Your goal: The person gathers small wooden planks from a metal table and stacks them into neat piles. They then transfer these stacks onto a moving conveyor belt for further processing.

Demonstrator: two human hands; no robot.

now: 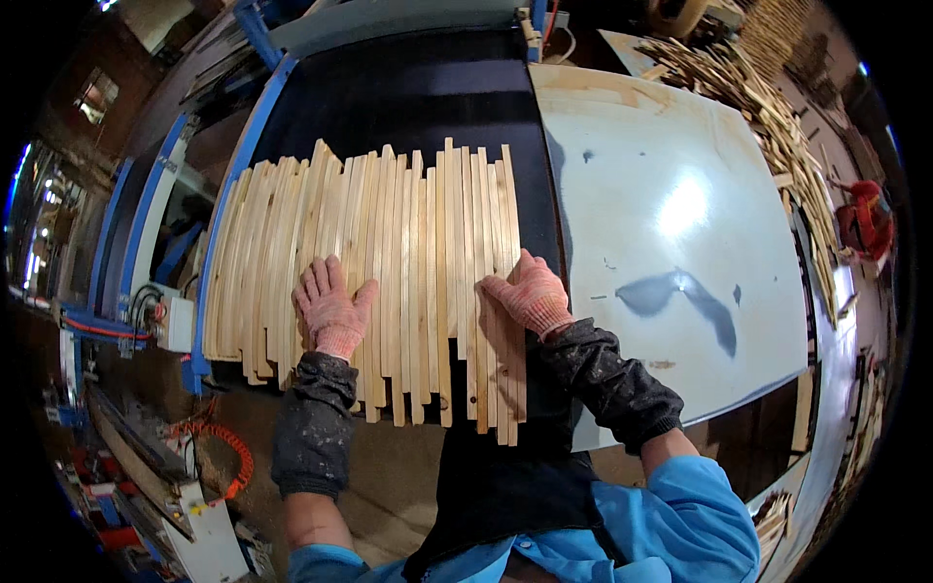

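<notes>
A row of pale wooden strips point(428, 223) lies side by side, lengthwise to me, with uneven ends, on a black conveyor belt point(389, 78). My left hand point(332, 303), in a pinkish knit glove, rests flat on the strips left of the middle, its fingers spread. At the row's right edge is my right hand point(533, 293), in a matching glove. Its thumb lies over the top of the outer strips and its fingers bend round their outer side, partly hidden. The near ends of several strips overhang the belt's front edge.
A shiny metal-topped table point(680, 253) adjoins the belt on the right. Beyond it lies a heap of loose wooden sticks point(777, 146). A blue machine frame point(228, 214) borders the left side, with a grey control box point(175, 324) and a coiled orange hose point(238, 457).
</notes>
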